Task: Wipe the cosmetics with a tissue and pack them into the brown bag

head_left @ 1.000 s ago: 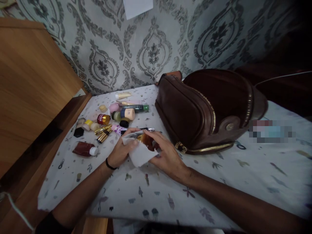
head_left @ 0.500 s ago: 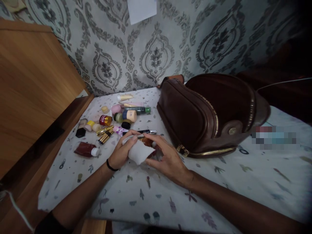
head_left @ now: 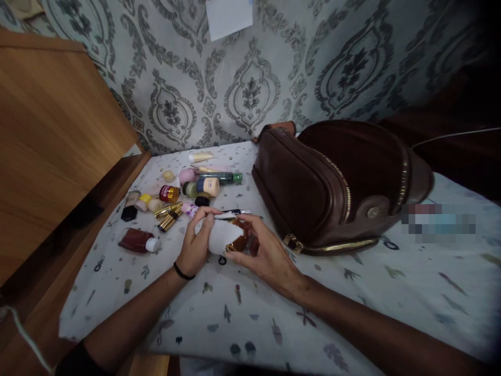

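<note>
My left hand (head_left: 194, 244), with a black band at the wrist, is closed on a white tissue (head_left: 222, 236). The tissue is wrapped around part of a shiny amber object (head_left: 238, 242), perhaps a bottle, whose full shape is hidden. From the other side my right hand (head_left: 274, 256) grips the amber object between thumb and fingers. Both hands are above the patterned white cloth (head_left: 219, 318). Just behind them lies a dark tube with a silver end (head_left: 243, 212). A purple-and-white tube (head_left: 190, 209) is beside my left fingertips.
A large brown leather bag (head_left: 305, 188) with gold zips lies to the right. Several cosmetics are spread at the left, among them a dark red bottle with a white cap (head_left: 135, 241), gold lipstick tubes (head_left: 169, 218) and a green-capped tube (head_left: 221, 177). A wooden cabinet (head_left: 58, 130) borders the left.
The tissue has been turned and pressed closer around the amber object, so more of the amber surface shows. My left hand has shifted slightly. The bag and cosmetics have stayed put.
</note>
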`<state>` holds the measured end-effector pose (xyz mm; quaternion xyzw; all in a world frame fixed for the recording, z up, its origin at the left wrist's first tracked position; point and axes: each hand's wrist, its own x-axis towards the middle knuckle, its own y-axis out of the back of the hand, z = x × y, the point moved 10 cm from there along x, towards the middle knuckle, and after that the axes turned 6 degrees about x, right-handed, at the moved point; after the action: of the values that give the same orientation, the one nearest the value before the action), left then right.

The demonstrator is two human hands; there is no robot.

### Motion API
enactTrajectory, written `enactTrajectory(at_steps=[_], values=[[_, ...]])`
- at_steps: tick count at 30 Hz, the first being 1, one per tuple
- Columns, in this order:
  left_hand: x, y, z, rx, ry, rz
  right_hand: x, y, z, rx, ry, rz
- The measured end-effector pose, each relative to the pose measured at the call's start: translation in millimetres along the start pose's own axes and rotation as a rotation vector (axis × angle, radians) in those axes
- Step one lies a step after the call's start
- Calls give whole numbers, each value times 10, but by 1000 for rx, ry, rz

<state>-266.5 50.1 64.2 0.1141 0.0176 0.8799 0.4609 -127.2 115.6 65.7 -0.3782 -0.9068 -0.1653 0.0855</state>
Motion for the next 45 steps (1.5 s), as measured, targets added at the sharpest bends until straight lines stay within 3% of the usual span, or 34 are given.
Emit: enactTrajectory(at_steps=[10,15,18,20,25,30,34,39,45], values=[[26,2,-79,-259,150,48,0,18,-51,21,101,18],[-10,-163,-20,-288,217,-162,-13,12,-76,67,146,-5],[-55,-268,26,-323,196,-328,-12,33,-19,121,114,17],[-70,-283,15,-306,186,-372,-10,30,29,154,79,25],[-20,-135,-36,-174,173,-186,-10,20,82,191,41,50],[17,-48,-45,-309,194,33,-21,-42,45,147,44,12],[24,-27,-92,-349,221,101,-42,-97,-7,89,51,-48],[24,12,-212,-421,327,191,-104,-244,-173,4,177,-201],[-17,-103,-326,-534,467,164,-79,-183,-240,20,203,-158]])
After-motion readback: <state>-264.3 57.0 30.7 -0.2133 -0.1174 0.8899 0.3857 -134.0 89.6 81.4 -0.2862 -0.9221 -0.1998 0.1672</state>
